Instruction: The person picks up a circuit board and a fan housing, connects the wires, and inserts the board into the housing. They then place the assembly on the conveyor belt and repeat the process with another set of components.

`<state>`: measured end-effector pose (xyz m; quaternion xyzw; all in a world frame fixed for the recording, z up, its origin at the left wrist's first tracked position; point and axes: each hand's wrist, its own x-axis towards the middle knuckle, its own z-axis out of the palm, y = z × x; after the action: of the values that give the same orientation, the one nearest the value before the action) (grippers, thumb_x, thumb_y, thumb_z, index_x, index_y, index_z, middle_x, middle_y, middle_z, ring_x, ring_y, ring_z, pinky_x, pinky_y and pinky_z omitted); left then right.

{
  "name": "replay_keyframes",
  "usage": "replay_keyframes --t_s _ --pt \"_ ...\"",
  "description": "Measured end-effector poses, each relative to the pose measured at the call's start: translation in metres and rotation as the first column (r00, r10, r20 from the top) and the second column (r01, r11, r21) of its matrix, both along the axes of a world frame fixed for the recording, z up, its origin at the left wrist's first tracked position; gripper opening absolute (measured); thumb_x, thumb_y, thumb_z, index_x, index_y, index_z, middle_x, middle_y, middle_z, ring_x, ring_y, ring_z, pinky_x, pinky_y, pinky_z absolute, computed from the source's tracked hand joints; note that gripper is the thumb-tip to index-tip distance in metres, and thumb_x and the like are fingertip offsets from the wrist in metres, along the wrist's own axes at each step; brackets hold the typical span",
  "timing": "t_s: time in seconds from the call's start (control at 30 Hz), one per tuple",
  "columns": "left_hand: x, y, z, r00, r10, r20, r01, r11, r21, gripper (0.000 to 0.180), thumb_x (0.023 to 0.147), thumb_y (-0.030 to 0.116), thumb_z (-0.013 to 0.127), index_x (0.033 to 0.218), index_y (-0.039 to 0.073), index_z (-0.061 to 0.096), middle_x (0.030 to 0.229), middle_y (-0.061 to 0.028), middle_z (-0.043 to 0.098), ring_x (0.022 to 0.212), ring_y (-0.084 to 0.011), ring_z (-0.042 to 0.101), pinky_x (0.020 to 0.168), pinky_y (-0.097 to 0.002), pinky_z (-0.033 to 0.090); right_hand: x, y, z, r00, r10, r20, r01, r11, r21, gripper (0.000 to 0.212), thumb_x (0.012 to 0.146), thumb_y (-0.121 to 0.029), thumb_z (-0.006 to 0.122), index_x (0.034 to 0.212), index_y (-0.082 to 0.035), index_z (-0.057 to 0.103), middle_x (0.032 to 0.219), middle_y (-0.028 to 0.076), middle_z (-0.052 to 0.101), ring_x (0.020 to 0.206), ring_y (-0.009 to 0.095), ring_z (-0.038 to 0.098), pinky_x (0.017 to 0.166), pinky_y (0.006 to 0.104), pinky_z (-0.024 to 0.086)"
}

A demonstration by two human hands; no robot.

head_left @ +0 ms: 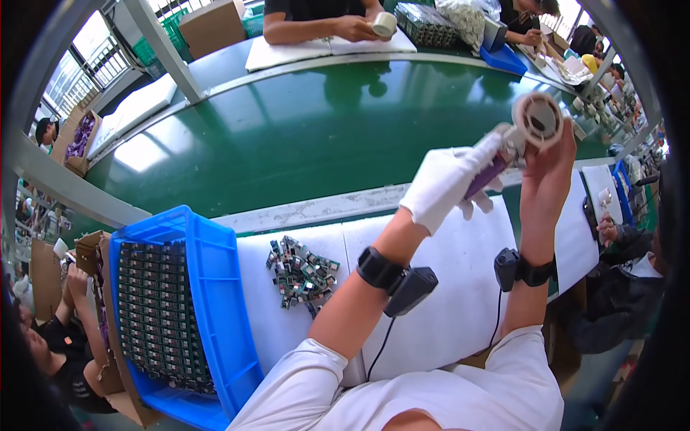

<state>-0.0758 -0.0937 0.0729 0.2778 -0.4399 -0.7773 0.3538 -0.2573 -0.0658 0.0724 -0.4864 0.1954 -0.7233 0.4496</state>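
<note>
My left hand (449, 179), in a white glove, is closed around a flat purple piece (486, 177), whose exact kind I cannot make out. Its fingertips point up and right, beside a small pale part that is blurred. My bare right hand (550, 172) grips a beige ring-shaped spool (538, 139) with spokes around its hollow centre, much like a tape roll. Both hands are raised close together above the far right of the white work mat (445, 273). A loose pile of small green circuit boards (298, 273) lies on the mat, left of my left forearm.
A blue crate (223, 302) with rows of circuit boards stands at the left. Beyond the mat runs a green conveyor belt (287, 151). Across it a person holds a cream roll (384, 24) near stacked boards (425, 26). Other people sit left and right. Cabled black devices are strapped to my wrists.
</note>
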Motion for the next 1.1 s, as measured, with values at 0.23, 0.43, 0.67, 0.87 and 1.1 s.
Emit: replay_keyframes --t_s 0.23,0.43,0.67,0.87,1.1 --pt "0.018 -0.018 -0.004 0.956 0.293 -0.022 -0.286 0.945 0.159 0.055 0.096 0.057 0.059 0.093 0.003 0.069 0.070 -0.0037 0.060 0.044 -0.0115 0.050 0.036 -0.0234 0.034 0.080 0.032 -0.012 0.010 -0.812 -0.583 0.103 0.581 -0.808 0.042 0.085 -0.016 0.074 0.126 -0.014 0.063 0.118 0.007 0.068 0.114 0.025 0.062 0.098 0.0420 0.045" --pt "0.023 -0.017 -0.021 0.943 0.195 -0.269 -0.153 0.974 0.169 0.055 0.098 0.059 0.053 0.111 0.007 0.063 0.072 0.0011 0.058 0.047 -0.0075 0.046 0.038 -0.0212 0.033 0.110 0.029 -0.029 0.120 -0.728 -0.675 -0.193 0.650 -0.735 0.015 0.088 -0.025 0.075 0.102 -0.021 0.073 0.116 -0.003 0.071 0.113 0.019 0.062 0.094 0.0349 0.044" --pt "0.006 -0.012 -0.042 0.699 0.081 -0.711 0.356 0.823 0.443 0.052 0.101 0.057 0.047 0.121 0.010 0.058 0.079 0.0029 0.060 0.050 -0.0070 0.043 0.038 -0.0239 0.033 0.114 0.035 -0.034 0.232 -0.684 -0.692 -0.132 0.683 -0.719 0.013 0.089 -0.027 0.074 0.099 -0.019 0.073 0.113 -0.004 0.071 0.109 0.016 0.063 0.093 0.0329 0.045" --pt "0.002 -0.009 -0.038 0.713 0.032 -0.701 0.324 0.871 0.369 0.050 0.101 0.057 0.046 0.118 0.012 0.058 0.078 0.0039 0.059 0.050 -0.0070 0.044 0.038 -0.0240 0.033 0.109 0.037 -0.031 0.324 -0.682 -0.656 -0.097 0.665 -0.740 0.017 0.085 -0.022 0.076 0.097 -0.012 0.069 0.106 -0.002 0.070 0.104 0.016 0.064 0.094 0.0332 0.047" --pt "0.007 0.000 -0.041 0.647 -0.012 -0.763 0.410 0.849 0.334 0.044 0.098 0.059 0.053 0.100 0.016 0.060 0.070 0.0014 0.055 0.052 -0.0097 0.050 0.040 -0.0255 0.040 0.111 0.044 -0.037 0.375 -0.647 -0.664 -0.101 0.684 -0.723 0.013 0.087 -0.023 0.075 0.096 -0.014 0.070 0.105 -0.002 0.071 0.101 0.017 0.065 0.091 0.0345 0.047"
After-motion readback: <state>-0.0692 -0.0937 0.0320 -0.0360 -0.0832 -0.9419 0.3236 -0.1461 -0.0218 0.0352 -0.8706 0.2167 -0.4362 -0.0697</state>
